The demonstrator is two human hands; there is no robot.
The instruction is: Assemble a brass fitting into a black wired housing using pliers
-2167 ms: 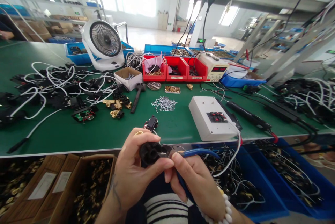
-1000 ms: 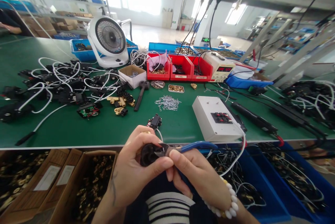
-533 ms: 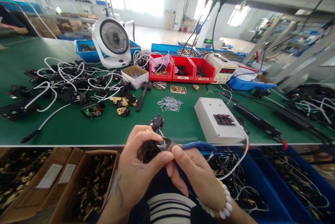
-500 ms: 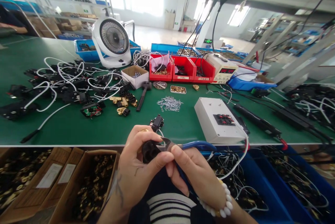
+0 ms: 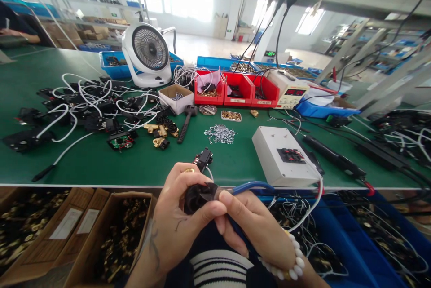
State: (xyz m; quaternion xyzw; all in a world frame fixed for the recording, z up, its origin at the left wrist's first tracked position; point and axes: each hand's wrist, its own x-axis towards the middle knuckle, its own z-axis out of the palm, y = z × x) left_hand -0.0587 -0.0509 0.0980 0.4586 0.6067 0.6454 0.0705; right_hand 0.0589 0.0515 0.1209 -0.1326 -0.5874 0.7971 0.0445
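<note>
My left hand [image 5: 175, 229] is closed around a round black plastic part [image 5: 194, 198], held in front of me below the table's front edge. My right hand [image 5: 259, 229] grips blue-handled pliers [image 5: 251, 186], whose metal tip pokes into the black part. A small black connector [image 5: 203, 159] with a white wire lies on the green table [image 5: 134, 166] just beyond my fingers. A white beaded bracelet sits on my right wrist.
A white box [image 5: 281, 155] with red terminals stands right of centre. Black parts with white cables [image 5: 84, 108], brass fittings [image 5: 161, 133], metal clips [image 5: 220, 134], red bins [image 5: 235, 90] and a fan [image 5: 148, 54] fill the table. Cardboard boxes [image 5: 67, 234] and blue bins [image 5: 353, 243] sit below.
The view has shifted slightly left and up. My hands stay together; the pliers tip has gone a little further into the black part.
</note>
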